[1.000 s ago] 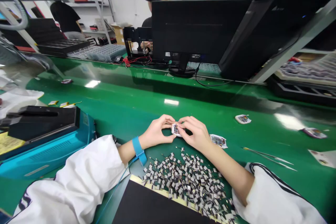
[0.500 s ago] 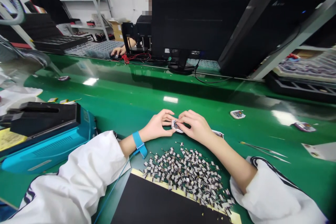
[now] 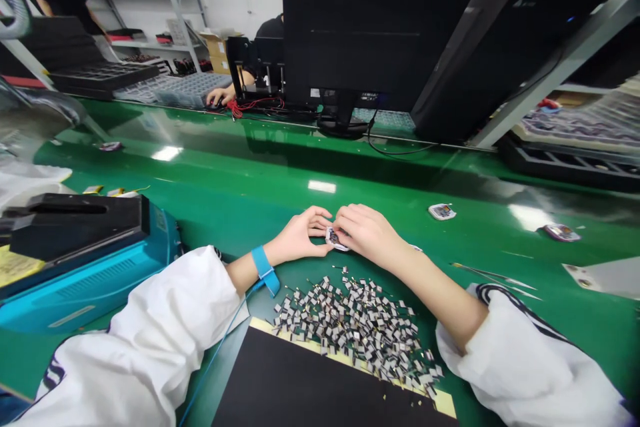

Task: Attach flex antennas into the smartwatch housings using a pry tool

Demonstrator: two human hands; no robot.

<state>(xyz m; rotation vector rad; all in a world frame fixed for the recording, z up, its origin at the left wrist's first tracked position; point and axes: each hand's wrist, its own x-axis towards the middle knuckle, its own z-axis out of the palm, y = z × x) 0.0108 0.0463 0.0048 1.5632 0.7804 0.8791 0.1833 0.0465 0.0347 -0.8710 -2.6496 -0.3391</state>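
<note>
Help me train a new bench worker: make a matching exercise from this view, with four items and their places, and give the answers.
Items:
1. Blue wrist strap
2. Tweezers
3. Pile of small components
4. Small white-edged module

Places:
A. Held between the left hand and right hand
B. Around the left wrist
C. On the green bench, beyond the right forearm
D. Heaped just above the black mat

Pairs: 1-B, 2-C, 3-D, 4-A
</note>
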